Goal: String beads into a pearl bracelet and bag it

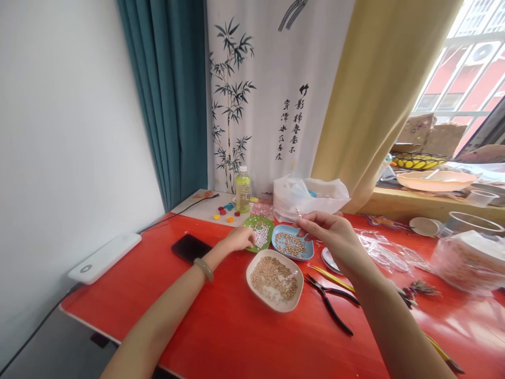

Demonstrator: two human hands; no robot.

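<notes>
My left hand (240, 238) reaches to the green dish (270, 225). Its fingers are bent together over the white beads (261, 235) there; whatever lies between the fingertips is hidden. Raised above the blue dish (309, 254), my right hand (329, 231) pinches a short, thin strand of small pale pink beads (299, 213), which points upward from the fingertips. Gold beads (290, 244) lie in the blue dish. Nearer to me stands a cream dish (278, 307) with many tiny gold beads (274, 276) spread over its bottom.
Black-handled pliers (327, 300) lie right of the cream dish. A dark phone (192, 248) rests beside my left forearm. Behind the dishes are a bottle of yellow-green liquid (242, 190) and a white plastic bag (290, 199). A white power strip (105, 258) sits along the left wall.
</notes>
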